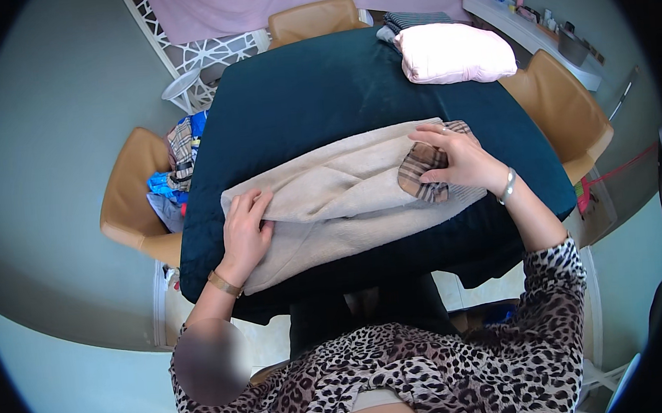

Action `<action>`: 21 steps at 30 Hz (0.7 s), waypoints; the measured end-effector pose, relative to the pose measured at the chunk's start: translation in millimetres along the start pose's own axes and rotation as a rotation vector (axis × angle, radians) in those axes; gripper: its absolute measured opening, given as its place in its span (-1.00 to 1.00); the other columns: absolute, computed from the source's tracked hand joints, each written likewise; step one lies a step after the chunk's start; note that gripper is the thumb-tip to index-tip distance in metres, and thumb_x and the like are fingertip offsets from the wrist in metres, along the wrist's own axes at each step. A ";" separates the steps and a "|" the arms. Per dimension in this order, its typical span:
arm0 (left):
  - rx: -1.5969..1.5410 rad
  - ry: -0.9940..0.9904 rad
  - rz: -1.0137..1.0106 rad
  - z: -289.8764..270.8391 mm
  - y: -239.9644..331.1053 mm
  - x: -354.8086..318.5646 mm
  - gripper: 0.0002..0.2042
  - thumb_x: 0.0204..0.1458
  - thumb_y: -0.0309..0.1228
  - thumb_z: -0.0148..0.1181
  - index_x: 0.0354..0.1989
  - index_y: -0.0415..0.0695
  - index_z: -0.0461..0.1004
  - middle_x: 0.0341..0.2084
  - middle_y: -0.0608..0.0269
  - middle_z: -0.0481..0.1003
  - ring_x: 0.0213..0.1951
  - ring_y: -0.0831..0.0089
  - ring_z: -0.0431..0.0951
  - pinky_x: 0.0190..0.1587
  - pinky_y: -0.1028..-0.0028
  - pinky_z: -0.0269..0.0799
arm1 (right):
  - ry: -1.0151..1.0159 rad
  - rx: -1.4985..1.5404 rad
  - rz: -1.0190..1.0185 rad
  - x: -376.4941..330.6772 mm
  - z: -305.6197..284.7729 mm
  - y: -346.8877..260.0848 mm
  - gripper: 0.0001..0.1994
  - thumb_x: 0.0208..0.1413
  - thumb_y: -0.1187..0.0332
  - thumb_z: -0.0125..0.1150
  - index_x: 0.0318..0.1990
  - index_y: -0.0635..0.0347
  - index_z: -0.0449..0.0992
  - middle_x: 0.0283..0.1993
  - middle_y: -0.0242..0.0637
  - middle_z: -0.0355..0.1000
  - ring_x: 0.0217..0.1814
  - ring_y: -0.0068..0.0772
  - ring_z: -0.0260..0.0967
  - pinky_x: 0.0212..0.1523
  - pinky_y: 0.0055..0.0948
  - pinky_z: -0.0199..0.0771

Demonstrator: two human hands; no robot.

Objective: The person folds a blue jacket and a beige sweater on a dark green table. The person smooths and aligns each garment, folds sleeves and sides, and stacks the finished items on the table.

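Observation:
A beige garment (345, 194) with a plaid lining lies across the near half of a table covered in dark teal cloth (323, 92). My left hand (245, 232) grips its left end, with the fabric edge pinched under the fingers. My right hand (454, 159) presses on the right end, where the fingers hold a turned-back plaid flap (419, 171). Both wrists wear bracelets.
A folded pink garment (455, 53) and a striped one (414, 19) lie at the table's far right. Tan chairs stand around the table; the left chair (127, 198) holds a pile of colourful clothes (179, 171). A white shelf (541, 34) with small items runs along the right wall.

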State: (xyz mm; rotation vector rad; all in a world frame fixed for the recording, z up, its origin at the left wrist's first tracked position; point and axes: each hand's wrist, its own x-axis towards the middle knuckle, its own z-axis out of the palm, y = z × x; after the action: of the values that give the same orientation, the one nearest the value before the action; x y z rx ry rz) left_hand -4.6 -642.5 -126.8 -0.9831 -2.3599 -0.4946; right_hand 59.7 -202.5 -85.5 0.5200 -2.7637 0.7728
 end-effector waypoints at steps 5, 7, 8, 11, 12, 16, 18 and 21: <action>0.037 0.008 0.140 -4.6 -2.6 -6.2 -0.53 -0.22 -0.69 0.32 -0.01 -0.20 0.58 -0.08 0.05 0.51 -0.05 0.08 0.52 0.00 0.25 0.52 | -0.355 0.129 0.160 14.3 -22.2 -0.2 -0.50 -0.06 0.51 0.53 0.11 0.22 0.59 -0.17 -0.30 0.54 -0.13 -0.42 0.47 -0.05 -0.38 0.53; 0.015 -0.003 0.113 -3.6 -6.2 -9.9 -0.54 -0.22 -0.70 0.31 -0.02 -0.21 0.59 -0.11 0.06 0.51 -0.08 0.09 0.52 -0.03 0.25 0.52 | -0.131 0.289 0.049 8.5 -35.0 -5.4 -0.71 -0.06 0.57 0.47 -0.14 0.23 0.59 -0.21 -0.32 0.52 -0.16 -0.43 0.49 -0.08 -0.42 0.51; 0.013 -0.007 0.095 -4.2 -8.1 -12.3 -0.54 -0.22 -0.70 0.31 -0.03 -0.21 0.59 -0.13 0.06 0.50 -0.08 0.08 0.52 -0.04 0.25 0.52 | -0.025 0.372 -0.010 6.6 -43.1 -8.2 -0.81 -0.06 0.61 0.44 -0.27 0.24 0.59 -0.23 -0.33 0.51 -0.18 -0.43 0.51 -0.09 -0.44 0.50; 0.006 0.010 0.082 -3.5 -9.0 -16.2 -0.56 -0.21 -0.70 0.30 -0.04 -0.22 0.58 -0.18 0.07 0.50 -0.10 0.09 0.52 -0.07 0.24 0.52 | 0.194 0.403 -0.154 -15.5 -69.6 -9.1 -0.78 -0.09 0.72 0.34 -0.48 0.18 0.44 -0.33 -0.45 0.41 -0.21 -0.58 0.37 -0.06 -0.53 0.34; 0.003 0.021 0.084 -3.4 -8.1 -17.5 -0.57 -0.20 -0.70 0.29 -0.04 -0.23 0.58 -0.20 0.08 0.49 -0.11 0.09 0.52 -0.08 0.24 0.52 | 0.101 0.496 -0.019 -27.2 -67.7 11.1 -0.77 -0.07 0.72 0.33 -0.50 0.19 0.42 -0.37 -0.46 0.40 -0.22 -0.60 0.38 -0.04 -0.52 0.37; -0.041 0.024 0.096 -3.2 -0.9 -14.6 -0.56 -0.19 -0.69 0.29 -0.03 -0.23 0.57 -0.24 0.10 0.49 -0.15 0.12 0.53 -0.11 0.25 0.52 | -0.170 0.402 0.394 -71.2 -48.5 31.2 -0.68 0.00 0.64 0.37 -0.10 0.18 0.47 -0.19 -0.36 0.58 -0.08 -0.56 0.51 -0.09 -0.54 0.48; -0.065 0.035 0.089 -4.2 2.7 -15.9 -0.55 -0.20 -0.68 0.29 -0.02 -0.22 0.57 -0.25 0.10 0.48 -0.17 0.13 0.53 -0.13 0.26 0.53 | -0.084 0.659 0.456 -80.0 -42.4 17.2 -0.20 0.00 0.46 0.53 0.43 0.08 0.26 0.02 -0.29 0.59 0.00 -0.53 0.50 -0.07 -0.53 0.47; -0.055 -0.003 0.074 -6.1 0.0 -15.3 -0.52 -0.20 -0.67 0.31 0.01 -0.21 0.56 -0.28 0.10 0.47 -0.20 0.11 0.54 -0.15 0.25 0.53 | -0.036 0.381 0.418 -74.9 -45.0 -0.7 -0.02 -0.04 0.35 0.60 0.54 -0.06 0.14 0.03 -0.35 0.57 0.06 -0.51 0.45 0.07 -0.44 0.40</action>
State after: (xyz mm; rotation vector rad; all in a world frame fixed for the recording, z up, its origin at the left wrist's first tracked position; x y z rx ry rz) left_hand 6.6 -653.9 -131.1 -1.0927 -2.3141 -0.5329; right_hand 133.6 -158.3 -70.3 0.0057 -2.7993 1.4095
